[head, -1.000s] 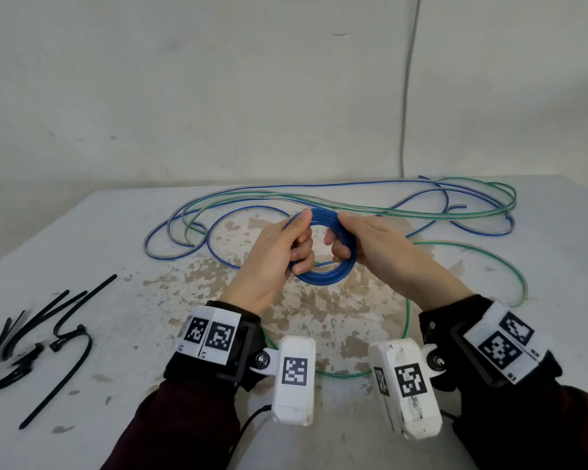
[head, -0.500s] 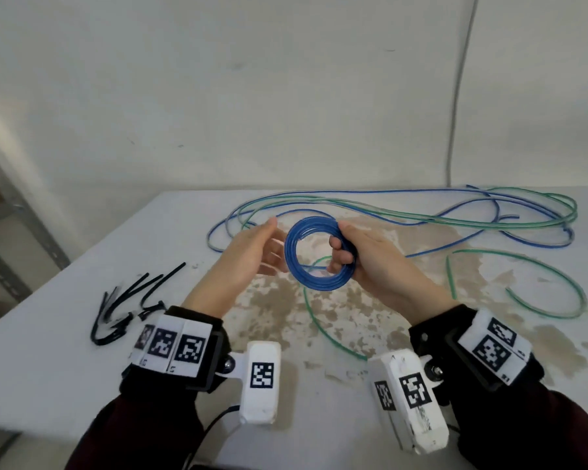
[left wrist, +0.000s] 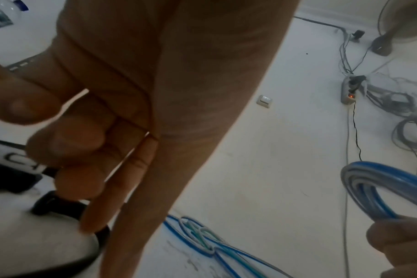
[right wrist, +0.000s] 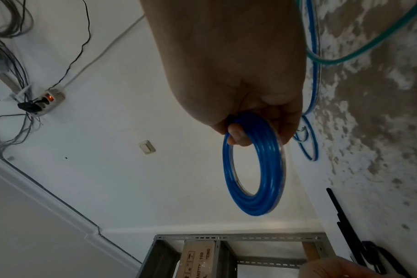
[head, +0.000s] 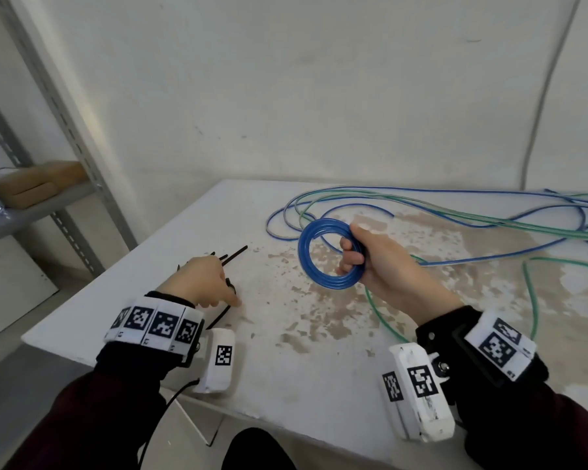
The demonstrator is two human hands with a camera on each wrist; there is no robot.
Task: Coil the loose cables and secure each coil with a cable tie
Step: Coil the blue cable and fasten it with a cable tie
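The right hand has its fingers curled through the blue coil, thumb clamped on top, holding the ring upright above the table; the tubing looks light, smooth and springy — likely to unwind if that grip eases, so the tie should go on right beside the fingers. The left hand reaches down onto the black cable ties near the table's left edge, fingertips touching one strip; whether it is pinched yet, I cannot tell. Further out, loose blue and green cables sprawl uncoiled; a metal shelf stands off left.
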